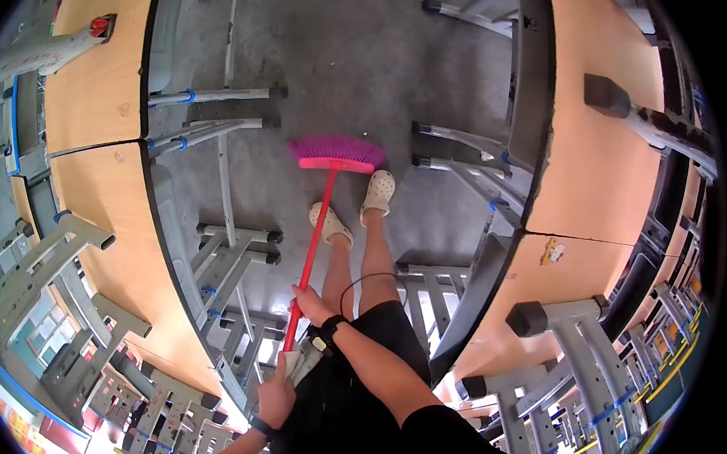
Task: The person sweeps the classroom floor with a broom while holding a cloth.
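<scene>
A broom with a pink-red handle (pixel 317 225) and purple bristles (pixel 339 149) stands with its head on the grey floor, bristles pointing away from me. My right hand (pixel 314 307), with a black band at the wrist, is closed round the upper handle. Lower in view, my left hand (pixel 275 398) is closed at the handle's top end, one finger stretched along it. A pale, greyish piece (pixel 292 361) shows beside that finger; what it is cannot be made out. The broom head lies just beyond my feet in cream clogs (pixel 378 192).
Rows of light wooden desks (pixel 101 205) line the left, and more desks (pixel 594 177) line the right. Upturned chairs with grey metal legs (pixel 576 337) rest on them. Grey metal legs with dark end caps (pixel 243 93) reach into the aisle from both sides.
</scene>
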The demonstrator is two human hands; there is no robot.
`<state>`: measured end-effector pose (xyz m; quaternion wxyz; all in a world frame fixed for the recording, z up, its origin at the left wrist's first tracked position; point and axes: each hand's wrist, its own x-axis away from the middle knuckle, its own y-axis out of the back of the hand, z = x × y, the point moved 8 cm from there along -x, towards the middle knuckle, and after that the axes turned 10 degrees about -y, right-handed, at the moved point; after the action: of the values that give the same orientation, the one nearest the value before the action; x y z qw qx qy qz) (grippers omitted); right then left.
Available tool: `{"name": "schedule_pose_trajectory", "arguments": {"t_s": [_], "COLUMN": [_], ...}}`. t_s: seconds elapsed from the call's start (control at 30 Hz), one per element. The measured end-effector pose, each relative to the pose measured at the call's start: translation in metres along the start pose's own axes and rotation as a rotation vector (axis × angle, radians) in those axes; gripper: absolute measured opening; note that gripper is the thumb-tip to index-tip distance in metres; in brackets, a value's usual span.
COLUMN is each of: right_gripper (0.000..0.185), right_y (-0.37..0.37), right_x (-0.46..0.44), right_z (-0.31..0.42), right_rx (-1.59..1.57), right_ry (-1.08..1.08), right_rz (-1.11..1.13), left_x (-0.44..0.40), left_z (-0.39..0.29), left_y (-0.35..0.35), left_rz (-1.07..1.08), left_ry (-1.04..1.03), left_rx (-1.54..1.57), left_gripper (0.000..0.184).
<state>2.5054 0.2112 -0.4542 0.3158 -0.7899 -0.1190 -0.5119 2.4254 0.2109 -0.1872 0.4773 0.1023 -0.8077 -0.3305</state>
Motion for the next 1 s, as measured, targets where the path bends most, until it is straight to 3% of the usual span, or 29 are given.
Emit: {"name": "schedule_pose_trajectory", "arguments": {"t_s": [0.07, 0.13, 0.17, 0.27, 0.37, 0.47, 0.57, 0.6, 0.63, 0.7, 0.83, 0.9, 1.0], "right_gripper": [0.028, 0.026, 0.027, 0.032, 0.044, 0.060, 0.064, 0.070, 0.062, 0.054, 0.042, 0.036, 0.023], "right_y": [0.000, -0.004, -0.009, -0.015, -0.009, -0.037, -0.035, -0.042, -0.045, -0.055, -0.051, -0.047, -0.048], "right_x": [0.003, -0.006, -0.014, -0.008, 0.006, 0.103, 0.121, 0.140, 0.140, 0.169, 0.139, 0.129, 0.140], "right_z": [0.007, 0.028, 0.046, 0.153, 0.281, 0.362, 0.371, 0.359, 0.350, 0.317, 0.287, 0.307, 0.384], "right_rx": [0.025, 0.075, 0.035, 0.211, 0.191, 0.174, 0.160, 0.166, 0.235, 0.077, -0.005, -0.092, 0.027], "right_ry": [-0.005, 0.142, 0.188, 0.321, 0.490, 0.533, 0.690, 0.636, 0.711, 0.573, 0.569, 0.593, 0.655], "right_rz": [0.037, 0.053, 0.046, -0.037, -0.088, -0.030, 0.018, 0.077, 0.129, 0.178, 0.224, 0.236, 0.212], "left_x": [-0.007, -0.014, -0.042, -0.132, -0.232, -0.329, -0.361, -0.359, -0.341, -0.311, -0.311, -0.343, -0.391], "left_z": [0.002, 0.023, 0.010, -0.014, -0.045, -0.080, -0.106, -0.113, -0.119, -0.122, -0.111, -0.122, -0.142], "left_y": [-0.008, -0.029, 0.000, 0.042, 0.073, 0.132, 0.174, 0.180, 0.179, 0.173, 0.157, 0.168, 0.201], "left_rz": [0.056, 0.145, 0.104, -0.041, -0.128, -0.244, -0.359, -0.370, -0.374, -0.337, -0.242, -0.244, -0.285], "left_ry": [0.041, 0.133, 0.183, 0.079, 0.061, -0.049, -0.078, -0.078, -0.078, -0.050, 0.000, -0.016, -0.062], "left_rx": [-0.027, -0.030, 0.005, 0.055, 0.010, 0.054, 0.108, 0.130, 0.146, 0.166, 0.138, 0.149, 0.142], "left_gripper": [0.075, 0.074, 0.074, 0.074, 0.073, 0.074, 0.072, 0.072, 0.072, 0.072, 0.071, 0.070, 0.067]}}
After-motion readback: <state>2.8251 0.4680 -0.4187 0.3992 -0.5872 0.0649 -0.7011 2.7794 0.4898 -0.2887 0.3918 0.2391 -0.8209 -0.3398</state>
